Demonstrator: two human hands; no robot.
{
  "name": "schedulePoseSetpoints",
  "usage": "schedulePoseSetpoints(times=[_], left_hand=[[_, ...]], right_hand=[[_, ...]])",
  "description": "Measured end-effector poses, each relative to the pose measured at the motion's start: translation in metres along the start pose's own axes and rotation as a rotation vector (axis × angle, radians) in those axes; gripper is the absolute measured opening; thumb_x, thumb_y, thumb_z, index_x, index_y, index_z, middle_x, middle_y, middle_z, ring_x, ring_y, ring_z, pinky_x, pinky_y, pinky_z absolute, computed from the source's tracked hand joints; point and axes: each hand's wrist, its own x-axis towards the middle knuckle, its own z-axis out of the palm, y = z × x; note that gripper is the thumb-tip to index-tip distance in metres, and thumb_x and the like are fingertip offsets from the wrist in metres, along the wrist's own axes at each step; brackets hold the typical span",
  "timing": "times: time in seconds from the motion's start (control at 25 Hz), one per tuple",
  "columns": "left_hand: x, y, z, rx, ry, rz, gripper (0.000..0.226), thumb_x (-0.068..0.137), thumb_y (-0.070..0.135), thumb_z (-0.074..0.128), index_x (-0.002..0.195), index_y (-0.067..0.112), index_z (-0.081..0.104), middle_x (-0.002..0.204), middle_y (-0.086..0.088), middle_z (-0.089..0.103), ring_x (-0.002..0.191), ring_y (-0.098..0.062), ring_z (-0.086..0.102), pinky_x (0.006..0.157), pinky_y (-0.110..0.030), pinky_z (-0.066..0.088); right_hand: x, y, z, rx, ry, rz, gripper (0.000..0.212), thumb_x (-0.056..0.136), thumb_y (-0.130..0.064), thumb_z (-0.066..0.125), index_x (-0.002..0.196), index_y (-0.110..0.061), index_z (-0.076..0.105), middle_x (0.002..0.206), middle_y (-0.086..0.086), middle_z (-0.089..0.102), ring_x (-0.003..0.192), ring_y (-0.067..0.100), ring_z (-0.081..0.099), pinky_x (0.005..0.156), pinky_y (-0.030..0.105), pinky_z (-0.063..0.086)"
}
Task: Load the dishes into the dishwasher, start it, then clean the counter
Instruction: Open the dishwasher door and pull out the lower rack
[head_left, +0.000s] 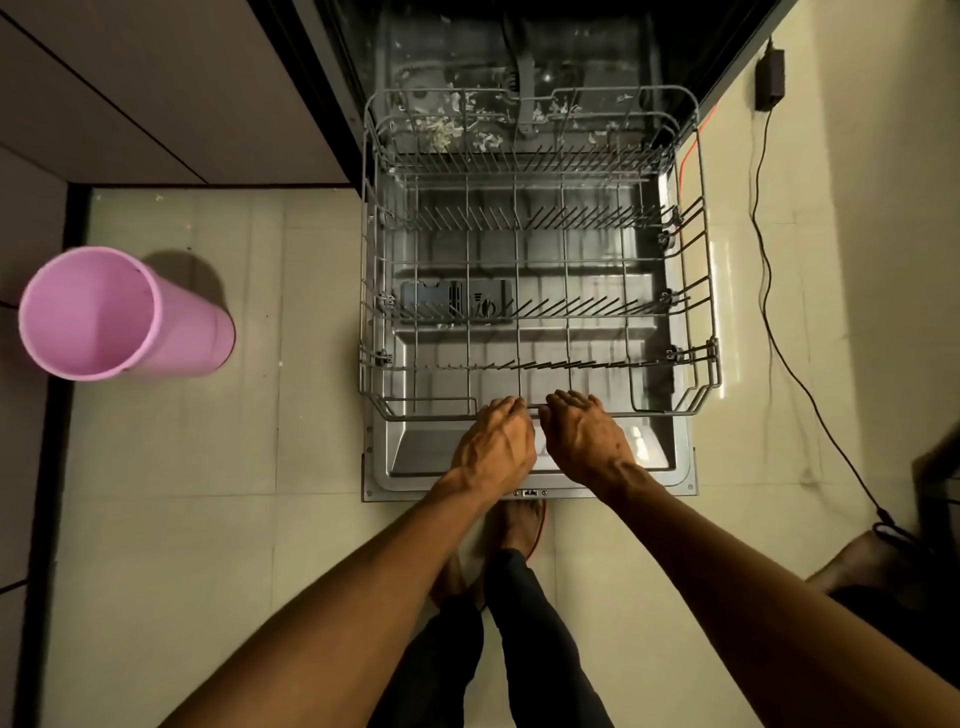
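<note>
The dishwasher stands open, its door (660, 467) lying flat on the floor side. The grey wire lower rack (706, 322) is drawn out over the door and holds no dishes. My left hand (496, 441) and my right hand (584, 436) sit side by side at the rack's front rail (431, 414), fingers curled over the wire. Food scraps litter the tub floor (447, 130) behind the rack. A detergent compartment (457, 304) shows through the rack wires.
A pink bin (104, 312) stands on the tiled floor to the left. A black cable (769, 291) and adapter (770, 78) run along the right wall. Cabinet fronts (156, 93) fill the upper left. My feet are just below the door edge.
</note>
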Motion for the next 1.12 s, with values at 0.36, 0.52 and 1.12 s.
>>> schedulePoseSetpoints(times=[0.36, 0.52, 1.12], left_hand=[[-0.007, -0.009, -0.058, -0.032, 0.079, -0.025, 0.05, 0.104, 0.025, 0.027, 0.147, 0.0, 0.028, 0.155, -0.015, 0.029, 0.144, -0.024, 0.026, 0.12, -0.035, 0.017], [-0.033, 0.005, -0.103, 0.042, 0.084, -0.057, 0.054, 0.105, 0.028, 0.02, 0.151, 0.002, 0.013, 0.16, -0.014, 0.013, 0.148, -0.023, 0.011, 0.122, -0.035, 0.006], [-0.194, 0.069, -0.234, -0.149, 0.246, -0.112, 0.052, 0.105, 0.027, 0.02, 0.151, 0.005, 0.008, 0.161, -0.011, 0.007, 0.149, -0.021, 0.001, 0.122, -0.033, 0.001]], right_hand=[[-0.01, -0.027, -0.045, -0.056, 0.141, -0.112, 0.055, 0.105, -0.039, 0.026, 0.146, -0.005, 0.038, 0.154, 0.014, 0.034, 0.146, 0.025, 0.024, 0.12, 0.039, 0.011], [-0.038, -0.049, -0.08, -0.047, 0.156, -0.133, 0.058, 0.104, -0.042, 0.023, 0.15, -0.007, 0.031, 0.158, 0.013, 0.026, 0.148, 0.024, 0.018, 0.12, 0.038, 0.008], [-0.197, -0.139, -0.198, 0.021, 0.329, -0.236, 0.063, 0.103, -0.046, 0.019, 0.151, -0.007, 0.029, 0.159, 0.009, 0.023, 0.149, 0.018, 0.014, 0.123, 0.036, 0.005]])
